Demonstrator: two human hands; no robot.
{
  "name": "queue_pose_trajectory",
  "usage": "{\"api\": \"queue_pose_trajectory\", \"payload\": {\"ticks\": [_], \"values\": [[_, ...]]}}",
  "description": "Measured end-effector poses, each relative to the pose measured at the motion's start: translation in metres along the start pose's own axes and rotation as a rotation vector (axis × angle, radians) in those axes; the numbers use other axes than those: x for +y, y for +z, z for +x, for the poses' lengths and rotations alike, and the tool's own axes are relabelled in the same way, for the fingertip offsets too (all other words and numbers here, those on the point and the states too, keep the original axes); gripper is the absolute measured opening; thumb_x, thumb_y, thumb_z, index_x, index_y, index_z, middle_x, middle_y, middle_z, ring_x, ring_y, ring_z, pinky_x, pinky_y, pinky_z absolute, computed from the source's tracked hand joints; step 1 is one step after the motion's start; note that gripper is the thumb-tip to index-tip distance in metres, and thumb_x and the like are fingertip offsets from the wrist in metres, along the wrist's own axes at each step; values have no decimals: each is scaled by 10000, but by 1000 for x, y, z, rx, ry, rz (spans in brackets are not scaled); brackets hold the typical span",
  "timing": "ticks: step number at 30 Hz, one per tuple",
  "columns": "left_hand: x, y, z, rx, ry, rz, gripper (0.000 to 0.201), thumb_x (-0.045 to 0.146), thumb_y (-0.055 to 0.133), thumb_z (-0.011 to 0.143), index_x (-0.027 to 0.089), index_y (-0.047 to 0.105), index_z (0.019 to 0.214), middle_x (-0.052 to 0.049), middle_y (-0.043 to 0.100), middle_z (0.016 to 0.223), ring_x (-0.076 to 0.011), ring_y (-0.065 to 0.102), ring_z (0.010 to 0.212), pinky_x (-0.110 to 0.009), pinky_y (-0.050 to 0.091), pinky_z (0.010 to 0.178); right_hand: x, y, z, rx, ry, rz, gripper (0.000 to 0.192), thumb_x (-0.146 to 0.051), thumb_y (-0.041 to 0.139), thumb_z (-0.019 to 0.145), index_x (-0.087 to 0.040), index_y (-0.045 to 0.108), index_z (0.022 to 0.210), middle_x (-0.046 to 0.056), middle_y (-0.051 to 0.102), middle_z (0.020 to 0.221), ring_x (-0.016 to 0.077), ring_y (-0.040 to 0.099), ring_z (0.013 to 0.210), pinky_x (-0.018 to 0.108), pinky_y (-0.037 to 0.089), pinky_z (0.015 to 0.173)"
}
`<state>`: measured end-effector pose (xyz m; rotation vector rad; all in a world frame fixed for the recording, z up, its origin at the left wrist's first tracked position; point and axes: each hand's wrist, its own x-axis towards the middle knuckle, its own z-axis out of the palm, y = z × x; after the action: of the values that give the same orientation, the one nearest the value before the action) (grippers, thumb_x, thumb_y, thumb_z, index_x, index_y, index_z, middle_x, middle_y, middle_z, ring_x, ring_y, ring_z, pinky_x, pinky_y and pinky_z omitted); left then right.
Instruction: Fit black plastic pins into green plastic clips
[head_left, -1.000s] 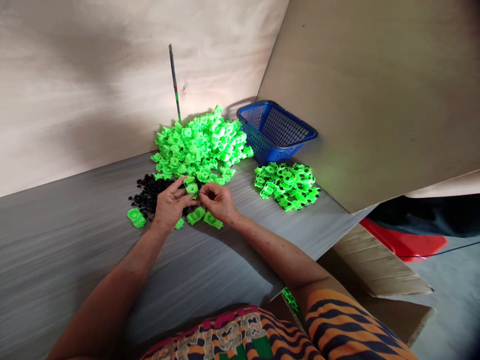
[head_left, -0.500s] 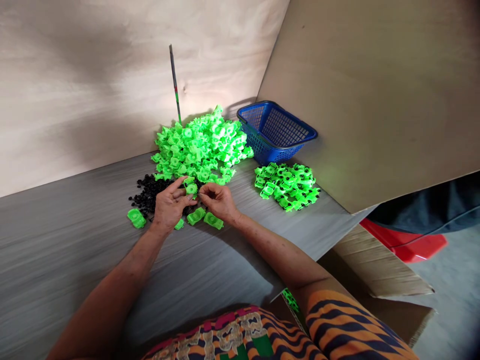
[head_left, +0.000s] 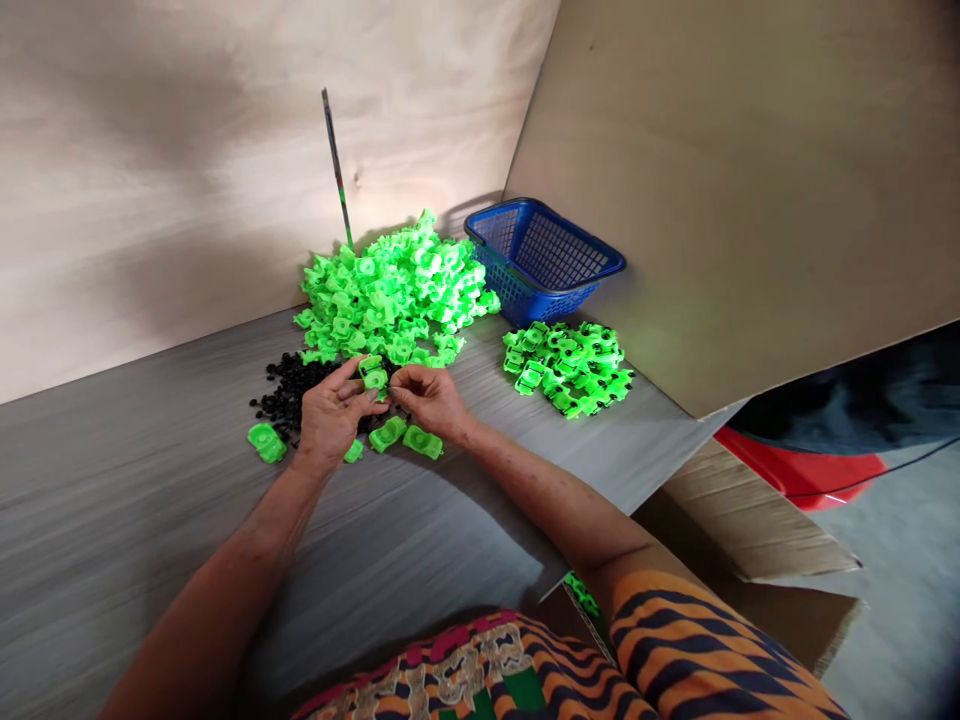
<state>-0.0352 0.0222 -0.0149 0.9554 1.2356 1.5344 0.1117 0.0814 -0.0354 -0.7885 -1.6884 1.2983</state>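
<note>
My left hand [head_left: 328, 415] holds a green plastic toy car body [head_left: 373, 374] between thumb and fingers, just above the table. At its right side, my right hand [head_left: 433, 400] is closed in a pinch; whatever sits between its fingertips is too small to make out. Small black wheel-like parts [head_left: 289, 385] lie heaped behind and beside my left hand. Loose green car bodies rest around my hands: one at the left [head_left: 266, 442], others [head_left: 387, 434] below my fingers. Behind them rises a large pile of green car bodies [head_left: 390, 290].
Green cars with black wheels [head_left: 568, 365] form a smaller pile at the right. A blue plastic basket [head_left: 551, 290] stands behind it against the board wall. A thin dark rod [head_left: 337, 170] sticks up behind the large pile. Cardboard boxes [head_left: 757, 515] are below the table's right edge.
The view has shifted slightly, so everything sits a little further left. Both hands keep nearly the same grip at the green car body.
</note>
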Motion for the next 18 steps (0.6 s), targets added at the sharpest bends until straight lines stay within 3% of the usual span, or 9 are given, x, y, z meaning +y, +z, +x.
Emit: {"api": "queue_pose_trajectory", "payload": {"ticks": [7, 10, 13, 18], "values": [[-5, 7, -3, 5, 0, 8, 769, 410, 912, 595, 148, 679, 1280, -88, 785, 1007, -207, 754, 743, -354, 668, 698, -16, -2, -5, 66, -58, -302, 174, -238, 601, 837, -205, 522, 685, -42, 499, 635, 105, 455, 636, 218, 351, 582], [-3, 7, -6, 20, 39, 103, 746, 426, 859, 676, 173, 638, 1343, -140, 738, 1211, -181, 754, 700, -311, 651, 624, -22, -20, 1, 91, -69, -424, 176, -208, 588, 832, -205, 521, 669, -44, 491, 620, 106, 449, 626, 226, 342, 594], [-1, 4, -8, 31, 87, 171, 693, 443, 811, 726, 175, 638, 1341, -177, 684, 1315, -180, 758, 707, -287, 634, 578, -30, -61, 3, 202, -64, -627, 160, -168, 573, 820, -205, 534, 669, -37, 508, 623, 109, 441, 615, 239, 330, 606], [1, 3, -7, 39, 106, 190, 577, 420, 801, 701, 140, 714, 1197, -153, 739, 1164, -190, 751, 676, -286, 626, 547, -39, -160, -16, 481, 32, -1082, 159, -84, 563, 794, -191, 559, 677, 40, 596, 719, 142, 483, 669, 279, 317, 639]]}}
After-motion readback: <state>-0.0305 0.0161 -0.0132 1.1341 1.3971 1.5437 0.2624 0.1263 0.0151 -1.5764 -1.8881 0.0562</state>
